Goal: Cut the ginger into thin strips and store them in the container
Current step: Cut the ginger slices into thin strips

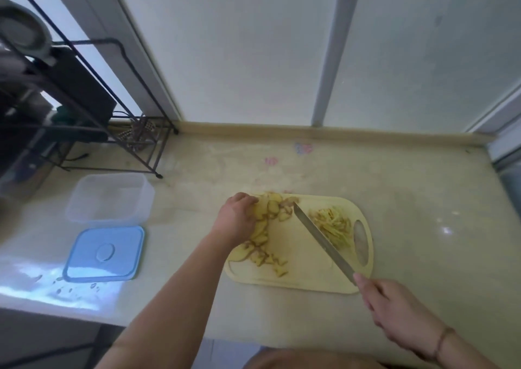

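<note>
Fingers [248,199] on ginger slices [270,213]; one knife [321,241].

Your arms are bare, no sleeves showing. Your right hand [394,309] has a thin brownish band [443,340] round its wrist. Your left hand [238,216] wears nothing.

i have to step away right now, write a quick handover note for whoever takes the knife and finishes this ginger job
Left hand: on the ginger slices at the cutting board's left side.
Right hand: holds the knife, blade across the board.
Done: a pile of strips right of the blade.
Left: strip the slices, fill the open container; its blue lid lies beside it.
</note>
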`<action>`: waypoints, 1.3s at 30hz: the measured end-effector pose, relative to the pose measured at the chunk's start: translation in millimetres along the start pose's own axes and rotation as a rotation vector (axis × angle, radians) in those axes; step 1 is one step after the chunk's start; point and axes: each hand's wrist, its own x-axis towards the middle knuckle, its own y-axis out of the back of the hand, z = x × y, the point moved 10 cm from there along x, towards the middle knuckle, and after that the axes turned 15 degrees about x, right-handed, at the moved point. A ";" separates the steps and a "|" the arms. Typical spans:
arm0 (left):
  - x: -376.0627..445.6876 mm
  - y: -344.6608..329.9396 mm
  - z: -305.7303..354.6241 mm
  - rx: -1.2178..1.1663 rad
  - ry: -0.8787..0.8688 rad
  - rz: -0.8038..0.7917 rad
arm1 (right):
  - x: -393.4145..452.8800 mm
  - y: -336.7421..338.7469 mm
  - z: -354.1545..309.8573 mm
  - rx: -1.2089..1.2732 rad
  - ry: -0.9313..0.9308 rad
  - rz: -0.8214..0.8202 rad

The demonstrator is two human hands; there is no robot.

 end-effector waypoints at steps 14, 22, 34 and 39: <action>3.4 11.3 -17.6 -0.098 0.011 0.010 | -10.6 -13.6 10.0 0.184 -0.155 0.048; -28.7 20.7 -8.6 -0.640 0.192 0.099 | -7.8 -12.7 6.1 0.273 -0.182 -0.001; -76.7 -63.4 107.7 -0.110 -0.146 -0.174 | -5.2 7.7 8.8 0.329 -0.190 -0.019; -79.3 -61.4 108.1 0.215 -0.337 -0.203 | -3.9 11.5 10.2 0.336 -0.193 -0.028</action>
